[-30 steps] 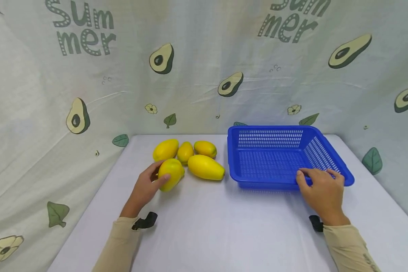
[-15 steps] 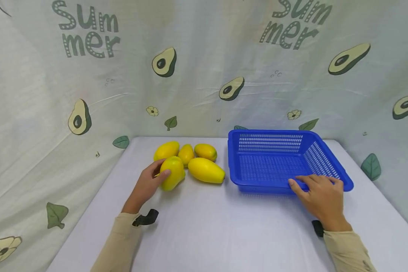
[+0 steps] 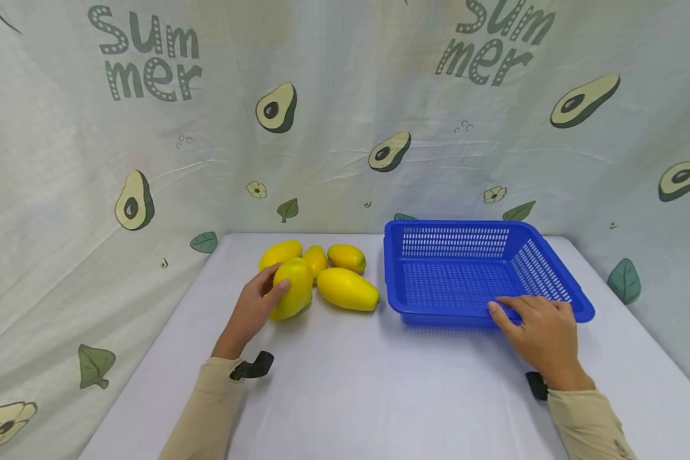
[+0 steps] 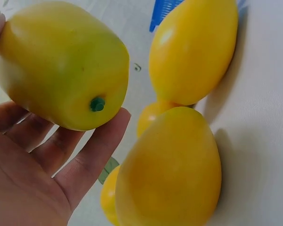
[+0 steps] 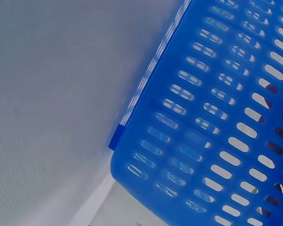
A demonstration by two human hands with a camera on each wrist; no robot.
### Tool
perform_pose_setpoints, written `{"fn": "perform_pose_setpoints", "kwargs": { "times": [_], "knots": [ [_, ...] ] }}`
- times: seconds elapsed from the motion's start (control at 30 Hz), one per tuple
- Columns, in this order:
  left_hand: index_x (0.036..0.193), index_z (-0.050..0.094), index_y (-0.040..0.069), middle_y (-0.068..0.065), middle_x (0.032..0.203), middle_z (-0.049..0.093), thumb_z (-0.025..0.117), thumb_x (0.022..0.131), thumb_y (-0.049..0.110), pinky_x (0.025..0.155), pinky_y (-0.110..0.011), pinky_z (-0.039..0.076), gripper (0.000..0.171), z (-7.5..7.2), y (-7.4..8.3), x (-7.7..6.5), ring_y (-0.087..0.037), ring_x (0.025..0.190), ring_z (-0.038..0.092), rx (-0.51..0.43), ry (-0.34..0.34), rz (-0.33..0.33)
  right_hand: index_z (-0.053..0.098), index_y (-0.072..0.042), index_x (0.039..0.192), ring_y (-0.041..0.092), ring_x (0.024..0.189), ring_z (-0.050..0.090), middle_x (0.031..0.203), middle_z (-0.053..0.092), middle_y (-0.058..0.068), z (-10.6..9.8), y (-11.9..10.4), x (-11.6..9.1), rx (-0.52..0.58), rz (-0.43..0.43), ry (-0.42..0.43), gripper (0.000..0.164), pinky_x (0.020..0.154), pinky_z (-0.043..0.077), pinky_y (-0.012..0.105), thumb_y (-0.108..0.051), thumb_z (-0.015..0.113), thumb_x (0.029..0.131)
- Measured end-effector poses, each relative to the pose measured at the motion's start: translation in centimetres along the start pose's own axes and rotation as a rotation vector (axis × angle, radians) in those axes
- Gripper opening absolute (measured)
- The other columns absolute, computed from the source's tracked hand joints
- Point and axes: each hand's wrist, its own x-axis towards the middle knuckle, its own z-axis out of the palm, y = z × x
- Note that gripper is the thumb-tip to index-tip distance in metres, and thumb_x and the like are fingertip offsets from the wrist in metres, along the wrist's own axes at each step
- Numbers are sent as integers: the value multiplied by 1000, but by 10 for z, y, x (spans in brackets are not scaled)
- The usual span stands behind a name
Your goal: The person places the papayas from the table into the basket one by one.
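My left hand (image 3: 252, 314) holds a yellow-green mango (image 3: 296, 281) between thumb and fingers. In the left wrist view the fingers lie along the underside of the mango (image 4: 66, 66), whose short green stem shows. It hangs above another yellow fruit (image 4: 172, 165), which it mostly hides in the head view. My right hand (image 3: 547, 340) grips the near rim of a blue plastic basket (image 3: 457, 224), thumb at the outer edge and fingers over the rim. In the right wrist view the slotted basket wall (image 5: 179, 125) covers the fingers, dark bits showing through the holes.
Near the mango lie a long yellow fruit like a papaya (image 3: 347, 289) and smaller yellow fruits, one at the back left (image 3: 280, 252), one in the middle (image 3: 315, 260) and one at the back right (image 3: 347, 257). White cloth (image 3: 379, 396) covers the table; a printed curtain (image 3: 333, 96) hangs behind.
The left hand has raised the mango a little and carried it slightly right. The right hand stays at the basket's rim, its fingers lying further over it than a second ago.
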Motion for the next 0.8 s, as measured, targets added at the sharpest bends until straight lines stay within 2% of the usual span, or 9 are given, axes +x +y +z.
{"fn": "perform_pose_setpoints", "kwargs": {
  "times": [0.2,0.33,0.5,0.7,0.8],
  "knots": [
    [152,40,12,-12,143,50,54,98,58,108,-48,42,73,-3,6,1,-30,125,50,-54,10,-44,77,-8,97,40,91,66,96,73,17,-2,-2,2,22,22,-17,33,79,38,59,-38,71,86],
    [153,38,13,-11,141,52,54,98,57,104,-47,46,72,0,10,7,-30,120,52,-99,4,-40,77,-8,98,39,90,66,95,73,16,-2,-2,-2,24,21,-17,33,79,38,58,-38,71,87],
    [151,41,14,-12,135,54,53,100,54,100,-45,49,65,4,18,13,-29,115,54,-194,4,-8,76,-7,100,41,92,65,98,73,18,-5,-3,1,20,38,-52,34,81,38,58,-38,69,89],
    [147,45,12,-14,127,56,54,101,50,94,-39,53,61,9,24,19,-31,108,56,-265,-2,67,76,-6,103,42,95,64,99,72,20,-6,-5,2,19,53,-78,36,83,37,61,-38,69,91],
    [147,45,11,-14,128,56,54,101,51,93,-38,53,61,12,25,21,-31,109,56,-295,-9,64,76,-6,102,42,95,64,99,72,20,-5,-5,2,23,53,-73,35,83,38,61,-38,69,91]
  ]
}}
